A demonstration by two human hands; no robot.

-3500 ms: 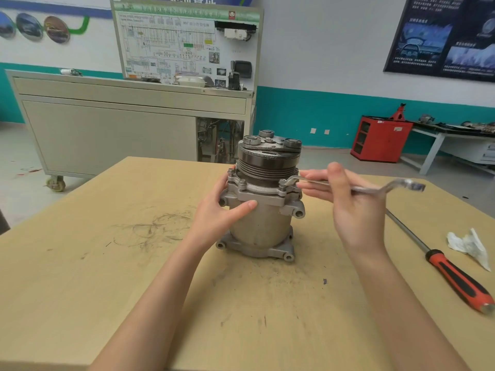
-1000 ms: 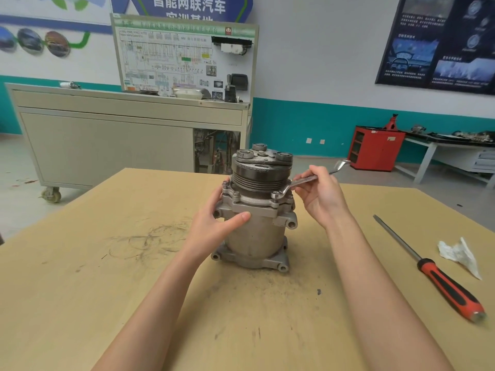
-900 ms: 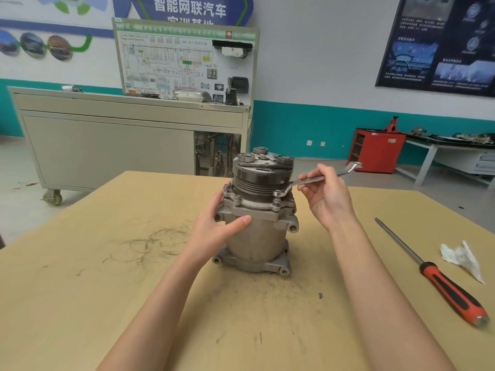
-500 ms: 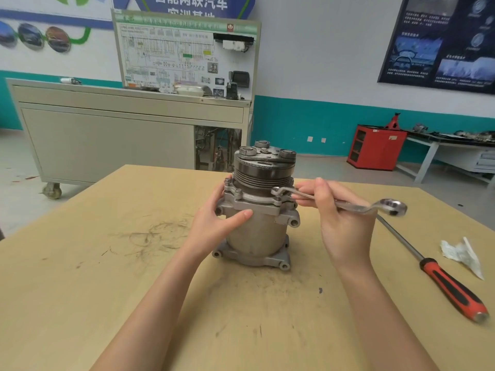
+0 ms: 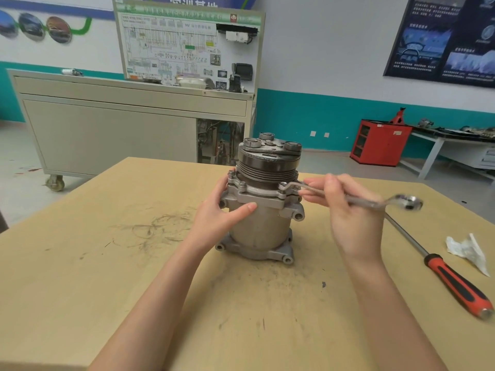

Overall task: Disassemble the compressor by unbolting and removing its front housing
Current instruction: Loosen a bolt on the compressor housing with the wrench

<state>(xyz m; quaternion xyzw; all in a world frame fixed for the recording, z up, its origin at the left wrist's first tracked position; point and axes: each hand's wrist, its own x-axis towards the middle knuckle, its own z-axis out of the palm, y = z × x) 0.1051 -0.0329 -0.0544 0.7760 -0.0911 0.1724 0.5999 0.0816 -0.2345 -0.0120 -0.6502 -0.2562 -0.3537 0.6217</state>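
A grey metal compressor [image 5: 263, 223] stands upright on the wooden table [image 5: 107, 277], its dark grooved pulley [image 5: 267, 167] on top. Below the pulley sits the front housing flange [image 5: 257, 195] with bolts at its corners. My left hand [image 5: 217, 212] grips the compressor body from the left, thumb across the front. My right hand [image 5: 345, 210] holds a silver ring wrench [image 5: 364, 200] by its shank. The wrench's near ring sits on a bolt [image 5: 282, 186] at the flange's front right; its far end points right.
A long screwdriver [image 5: 452, 277] with a red and black handle lies on the table at the right, next to a crumpled white tissue [image 5: 467, 251]. Behind the table stand a grey wheeled cabinet [image 5: 107, 129] with a wiring board and a red cabinet [image 5: 380, 143].
The wrench handle has swung from pointing back-right round toward me and to the right, its ring staying on the bolt. My left hand has kept its hold on the compressor.
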